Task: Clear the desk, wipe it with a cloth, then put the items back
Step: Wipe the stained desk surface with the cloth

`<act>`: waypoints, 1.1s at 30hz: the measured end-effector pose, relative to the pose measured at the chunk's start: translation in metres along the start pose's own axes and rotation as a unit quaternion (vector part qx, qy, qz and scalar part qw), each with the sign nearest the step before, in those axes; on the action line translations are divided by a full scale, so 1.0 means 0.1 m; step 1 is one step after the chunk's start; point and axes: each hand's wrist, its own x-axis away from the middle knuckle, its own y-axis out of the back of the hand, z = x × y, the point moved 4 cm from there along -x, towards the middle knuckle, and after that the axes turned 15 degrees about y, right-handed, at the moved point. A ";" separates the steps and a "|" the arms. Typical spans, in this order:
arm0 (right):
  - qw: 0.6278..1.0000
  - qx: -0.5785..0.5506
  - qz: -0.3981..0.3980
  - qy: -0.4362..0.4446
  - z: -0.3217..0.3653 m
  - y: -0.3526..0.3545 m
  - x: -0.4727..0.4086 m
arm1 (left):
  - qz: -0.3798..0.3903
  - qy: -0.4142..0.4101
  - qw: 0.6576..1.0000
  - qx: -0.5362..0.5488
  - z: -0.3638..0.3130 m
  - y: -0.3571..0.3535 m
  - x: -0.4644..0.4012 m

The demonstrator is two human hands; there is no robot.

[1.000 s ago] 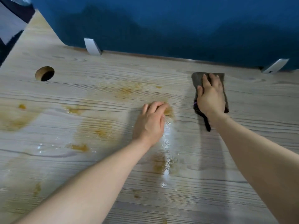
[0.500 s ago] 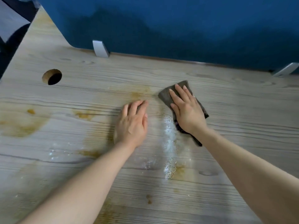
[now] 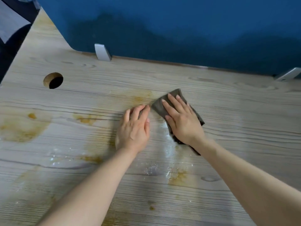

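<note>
A folded grey-brown cloth (image 3: 160, 107) lies on the pale wooden desk (image 3: 236, 121) near its middle. My right hand (image 3: 182, 121) presses flat on the cloth with straight fingers pointing up and left. My left hand (image 3: 134, 128) rests flat on the bare wood just left of the cloth, its fingertips almost touching the cloth's edge. Orange-brown stains (image 3: 22, 128) and white specks (image 3: 168, 144) mark the desk around and below both hands.
A blue partition (image 3: 179, 30) stands along the desk's far edge, held by two grey brackets (image 3: 101, 52). A round cable hole (image 3: 53, 80) sits at the far left. The desk's left edge runs diagonally beside a dark gap.
My right hand has slid the cloth from the far right towards the middle, then slightly further left. My left hand shifted left and now sits beside the cloth.
</note>
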 end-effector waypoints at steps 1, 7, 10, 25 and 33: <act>1.000 0.001 0.010 0.004 -0.04 0.01 -0.01 | -0.001 0.000 1.000 -0.003 0.00 0.00 0.00; 0.997 0.009 -0.023 -0.071 -0.45 0.17 -0.59 | -0.019 -0.010 1.000 -0.004 0.01 0.00 0.01; 0.996 -0.002 -0.043 -0.084 -0.32 0.15 -0.45 | -0.013 -0.007 1.000 -0.001 0.01 -0.01 0.00; 0.986 0.032 -0.051 -0.158 0.03 0.00 0.01 | -0.010 -0.010 1.000 0.011 0.00 0.00 0.00; 0.981 0.004 -0.046 -0.187 -0.31 0.15 0.44 | -0.014 -0.017 1.000 0.008 0.02 -0.01 -0.01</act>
